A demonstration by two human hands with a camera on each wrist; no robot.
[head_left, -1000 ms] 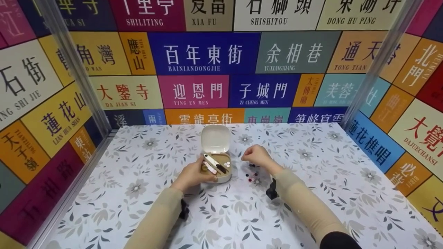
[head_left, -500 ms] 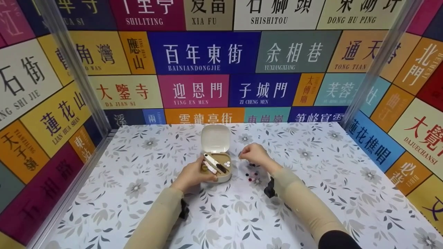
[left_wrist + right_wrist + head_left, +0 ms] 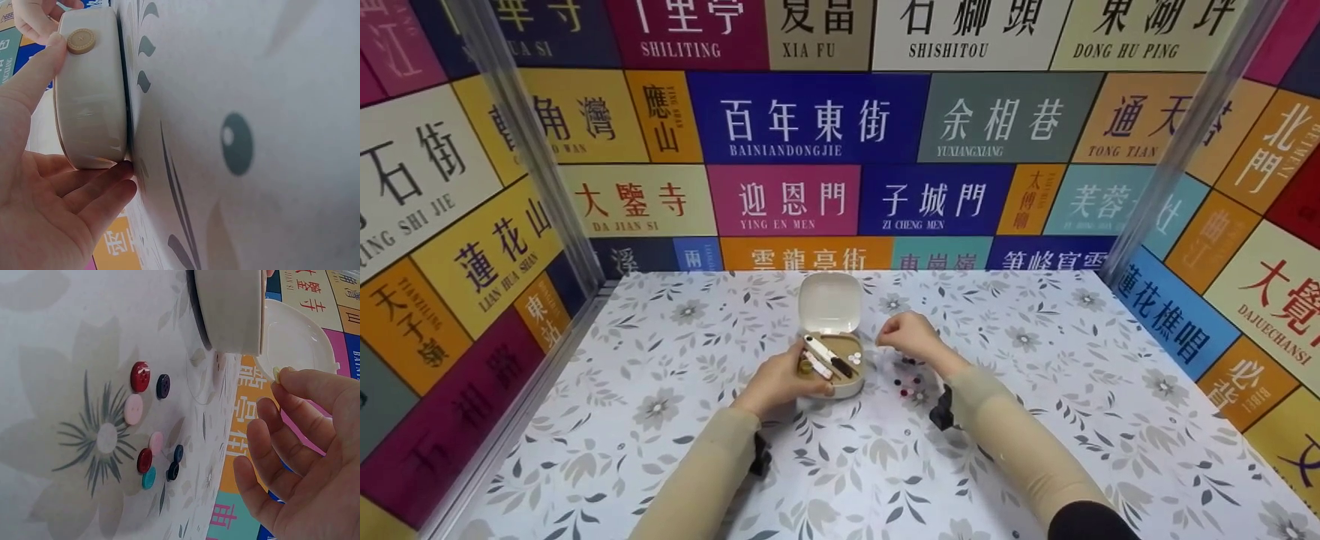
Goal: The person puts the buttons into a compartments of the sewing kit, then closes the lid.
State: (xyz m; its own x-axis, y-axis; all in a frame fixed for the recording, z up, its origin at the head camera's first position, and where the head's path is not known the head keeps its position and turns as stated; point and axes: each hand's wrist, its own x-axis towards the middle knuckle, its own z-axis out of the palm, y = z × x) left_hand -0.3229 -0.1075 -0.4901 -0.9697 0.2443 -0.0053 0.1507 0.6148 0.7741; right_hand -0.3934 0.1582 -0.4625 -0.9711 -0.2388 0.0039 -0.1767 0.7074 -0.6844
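While the left hand (image 3: 775, 380) curls its fingers round the open white box (image 3: 847, 389) on the counter (image 3: 551, 465), the right hand (image 3: 913, 336) pinches a tiny pale thing (image 3: 276, 374), maybe a button, just beside it. Filling the box seems to be the step, so next likely calls for reaching over the rim and letting go. Two sticks (image 3: 826, 352) crowd the box's left part; loose buttons (image 3: 134, 409) lie outside.

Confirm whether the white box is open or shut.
Open: in the head view, the box has its lid raised behind it, its tan interior showing.
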